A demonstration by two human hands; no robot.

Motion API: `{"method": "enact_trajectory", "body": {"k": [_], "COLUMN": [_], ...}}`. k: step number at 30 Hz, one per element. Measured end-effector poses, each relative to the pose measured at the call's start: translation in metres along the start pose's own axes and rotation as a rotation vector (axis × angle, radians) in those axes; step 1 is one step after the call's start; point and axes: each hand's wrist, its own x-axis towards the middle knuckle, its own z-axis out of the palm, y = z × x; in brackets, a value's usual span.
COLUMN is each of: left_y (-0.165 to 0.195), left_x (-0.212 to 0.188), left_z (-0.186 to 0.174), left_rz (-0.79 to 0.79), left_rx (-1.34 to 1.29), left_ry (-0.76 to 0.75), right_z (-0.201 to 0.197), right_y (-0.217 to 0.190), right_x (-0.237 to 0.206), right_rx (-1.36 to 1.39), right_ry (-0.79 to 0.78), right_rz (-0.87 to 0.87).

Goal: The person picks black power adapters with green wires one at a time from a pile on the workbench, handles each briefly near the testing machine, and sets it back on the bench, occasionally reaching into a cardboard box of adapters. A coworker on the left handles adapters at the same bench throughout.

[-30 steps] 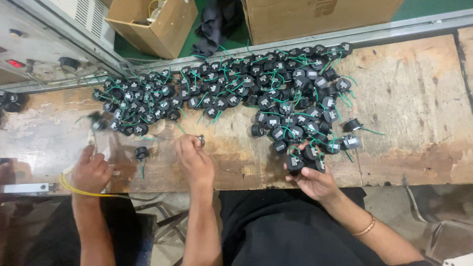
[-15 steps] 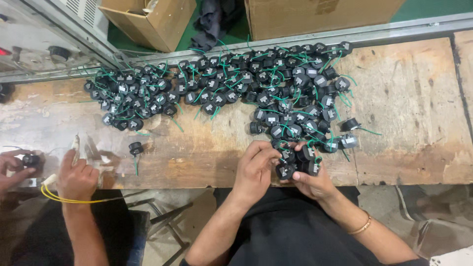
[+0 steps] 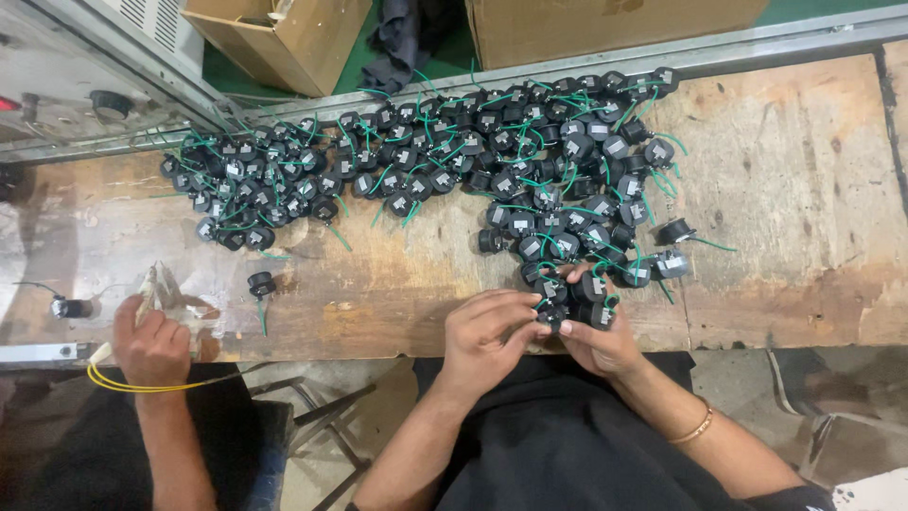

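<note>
Wooden tabletop [image 3: 785, 170], worn and scarred, runs the full width of the view. Along its far edge lies a long heap of parts [image 3: 426, 161]: small black round pieces, each with a green wire tail, spreading down toward the near edge right of centre.

Cardboard boxes [image 3: 274, 38] stand beyond the far edge.

Both hands meet at the near edge, at the foot of the heap. Left hand [image 3: 487, 331] comes in from the left, fingers pinched together on one black part [image 3: 553, 312]. Right hand [image 3: 596, 336] is just beside it, fingers closed around the same small cluster from the right; a thin bangle on that wrist. The held part sits between the two grips, touching both, with neither hand clearly nearer. Its long axis cannot be made out.

A co-worker's hand [image 3: 151, 345] near the left near corner grips a pale tool, with a yellow wire [image 3: 142, 386] looping below.

One stray part [image 3: 260, 282] lies alone between that hand and the heap.
</note>
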Motion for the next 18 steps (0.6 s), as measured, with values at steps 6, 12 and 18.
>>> {"method": "enact_trajectory", "body": {"k": [6, 12, 18], "left_y": [-0.01, -0.014, -0.03], "left_x": [-0.003, 0.009, 0.031], "left_z": [0.02, -0.01, -0.03], "left_rz": [-0.379, -0.054, 0.233], "left_rx": [-0.332, -0.056, 0.665], "left_ry": [0.099, 0.182, -0.039], "right_z": [-0.004, 0.002, 0.028], "right_y": [0.004, -0.002, -0.039], "right_x": [-0.002, -0.001, 0.018], "right_rx": [-0.1, 0.007, -0.348], "right_ry": [-0.037, -0.001, -0.081], "right_rz": [-0.045, -0.031, -0.059]}}
